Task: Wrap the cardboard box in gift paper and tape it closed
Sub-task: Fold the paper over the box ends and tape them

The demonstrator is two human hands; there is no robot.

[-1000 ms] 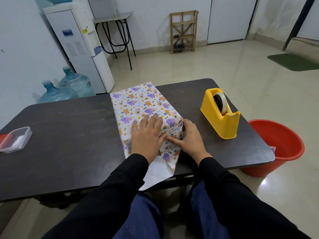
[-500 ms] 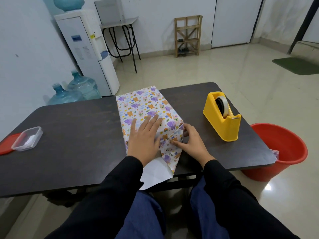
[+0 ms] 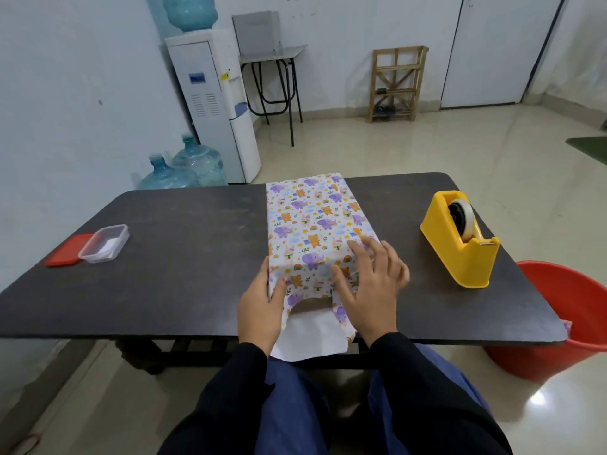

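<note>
The cardboard box (image 3: 312,303) lies lengthwise on the dark table (image 3: 184,244), covered by gift paper (image 3: 315,221) printed with elephants and bears. Brown cardboard shows at the near end, where a white flap of paper (image 3: 308,339) hangs over the table edge. My left hand (image 3: 261,307) presses the paper against the box's near left corner, thumb on the near face. My right hand (image 3: 369,287) lies with straight fingers on the near right corner, over the top edge. A yellow tape dispenser (image 3: 460,239) stands to the right.
A clear plastic container (image 3: 105,243) and its red lid (image 3: 65,254) lie at the table's left. A red bucket (image 3: 565,320) stands on the floor by the right edge. A water dispenser (image 3: 213,103) and blue bottles (image 3: 184,165) stand behind.
My left hand slid off the box top to its near left corner. My right hand rose from the right side fold onto the near right corner. The camera tilted up.
</note>
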